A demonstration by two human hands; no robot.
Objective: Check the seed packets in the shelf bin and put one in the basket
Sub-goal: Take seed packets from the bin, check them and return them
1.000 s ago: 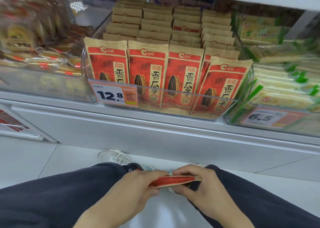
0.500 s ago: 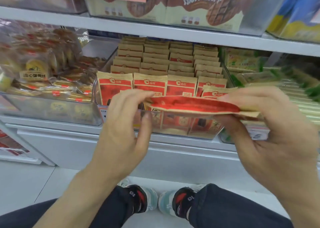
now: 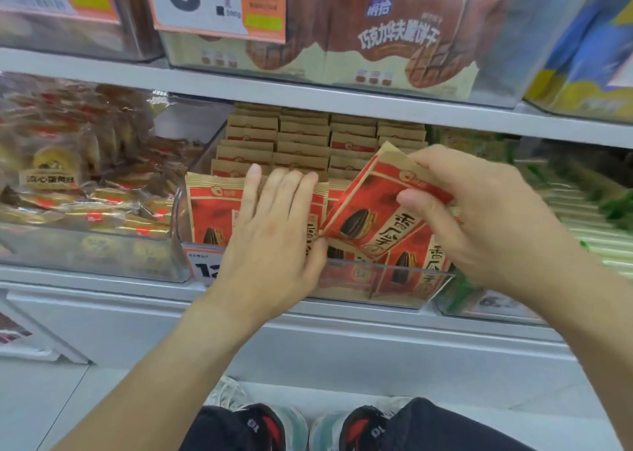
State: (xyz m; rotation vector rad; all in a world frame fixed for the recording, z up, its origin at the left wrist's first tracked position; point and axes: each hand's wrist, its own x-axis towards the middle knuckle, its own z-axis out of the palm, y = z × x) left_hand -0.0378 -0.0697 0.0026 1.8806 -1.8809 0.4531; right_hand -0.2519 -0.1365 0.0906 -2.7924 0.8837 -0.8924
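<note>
Shop shelving fills the background; the right hand [image 3: 486,218] pinches a tilted red seed packet [image 3: 373,211] over the clear shelf bin [image 3: 404,279], while the left hand [image 3: 274,231] lies flat-fingered against the front packets [image 3: 205,211], price tag [image 3: 202,265] lower left

Counts, head view

2 hands: left hand [image 3: 270,241], right hand [image 3: 479,218]. 1 seed packet [image 3: 363,211] tilted in the right hand. Shelf bin [image 3: 404,279]: 4 columns of seed packets; front row shows 1 packet clear at left [image 3: 209,211], 1 mostly behind the left hand, 2 more partly visible at right, one of them [image 3: 414,262]; rows behind too overlapped to count exactly. 3 price tags readable as tags: 1 on the bin front [image 3: 202,265], 2 on the upper shelf [image 3: 219,2]. 2 shoes [image 3: 274,426] at bottom edge. 2 neighbouring bins on the same shelf, pastries left [image 3: 85,245], green packs right [image 3: 589,211]; contents not countable.
</note>
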